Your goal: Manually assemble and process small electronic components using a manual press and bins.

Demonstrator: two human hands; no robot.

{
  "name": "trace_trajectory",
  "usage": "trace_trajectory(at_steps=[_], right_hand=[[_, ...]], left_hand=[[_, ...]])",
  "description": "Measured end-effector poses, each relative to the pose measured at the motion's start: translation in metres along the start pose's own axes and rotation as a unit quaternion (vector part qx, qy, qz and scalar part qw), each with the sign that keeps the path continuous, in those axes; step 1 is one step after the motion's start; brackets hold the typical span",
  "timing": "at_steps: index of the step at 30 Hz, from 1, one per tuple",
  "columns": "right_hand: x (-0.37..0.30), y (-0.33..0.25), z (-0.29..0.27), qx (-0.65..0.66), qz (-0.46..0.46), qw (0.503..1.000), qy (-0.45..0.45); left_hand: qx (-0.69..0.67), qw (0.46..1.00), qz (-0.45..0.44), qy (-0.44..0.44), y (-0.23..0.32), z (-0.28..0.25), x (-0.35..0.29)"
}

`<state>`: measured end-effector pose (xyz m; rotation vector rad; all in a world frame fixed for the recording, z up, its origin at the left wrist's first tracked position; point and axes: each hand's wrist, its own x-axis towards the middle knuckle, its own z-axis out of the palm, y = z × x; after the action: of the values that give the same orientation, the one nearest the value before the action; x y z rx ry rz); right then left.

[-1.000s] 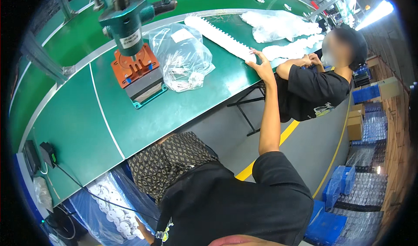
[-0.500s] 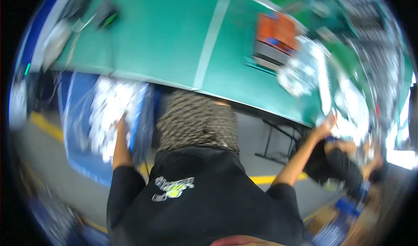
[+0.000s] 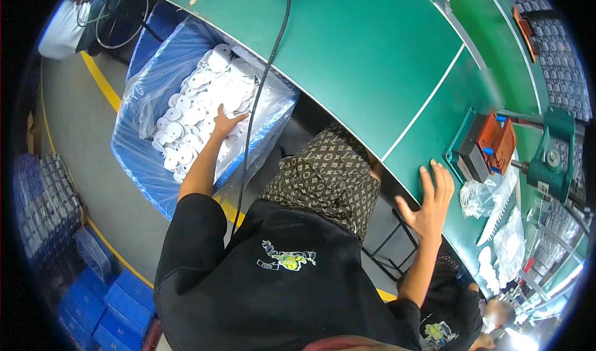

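Observation:
At the left stands a blue crate [image 3: 138, 168] lined with clear plastic, filled with a heap of round white plastic discs [image 3: 197, 113]. My left hand [image 3: 227, 125] reaches over the near right side of the heap, touching or just above the discs. Its thumb and forefinger are spread apart, and no disc shows in its grasp. My right hand [image 3: 431, 203] is over the front edge of the green table [image 3: 347, 77], empty, with its fingers stretched out. Beyond it on the table sits a fixture block [image 3: 472, 145] with an orange-brown top.
A black cable [image 3: 258, 96] hangs from the table across the crate's right side. Clear plastic bags [image 3: 510, 242], white toothed strips [image 3: 496, 217] and a green press [image 3: 552, 155] are at the right. Another person [image 3: 453, 301] sits close by. Blue boxes [image 3: 115, 304] stand lower left.
The view has swung toward the crate and sharpened. My right hand has come away from the white pieces at the right and opened over the table edge. My left hand remains at the discs.

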<state>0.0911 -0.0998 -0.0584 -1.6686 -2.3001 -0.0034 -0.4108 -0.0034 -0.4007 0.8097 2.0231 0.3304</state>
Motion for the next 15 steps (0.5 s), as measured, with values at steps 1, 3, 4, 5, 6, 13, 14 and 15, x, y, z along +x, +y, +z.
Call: trace_trajectory(at_steps=[1,3,4,5,6,13,14,15], right_hand=[[0.003,-0.001,0.0,-0.024,-0.026,0.999,-0.038],[0.013,-0.001,-0.001,-0.045,-0.056,0.994,-0.078],[0.019,0.0,-0.002,-0.023,-0.064,0.993,-0.099],[0.025,0.002,-0.003,-0.006,-0.07,0.99,-0.121],[0.034,0.001,-0.003,-0.008,-0.068,0.99,-0.124],[0.066,-0.018,0.017,0.074,-0.077,0.991,-0.081],[0.065,-0.018,0.017,0.074,-0.074,0.992,-0.076],[0.064,-0.017,0.017,0.074,-0.071,0.992,-0.072]], left_hand=[[-0.001,1.0,-0.005,0.001,-0.007,0.002,0.003],[0.031,0.998,0.054,0.018,-0.031,0.01,0.014],[0.035,0.997,0.057,0.039,-0.042,0.015,0.022],[0.035,0.997,0.056,0.032,-0.034,0.015,0.017],[-0.005,1.0,0.005,-0.009,-0.014,0.006,0.001],[-0.028,0.995,-0.084,-0.045,-0.023,0.017,0.014],[-0.023,0.993,-0.101,-0.052,-0.009,0.015,0.006],[-0.021,0.993,-0.1,-0.053,-0.01,0.017,0.007]])
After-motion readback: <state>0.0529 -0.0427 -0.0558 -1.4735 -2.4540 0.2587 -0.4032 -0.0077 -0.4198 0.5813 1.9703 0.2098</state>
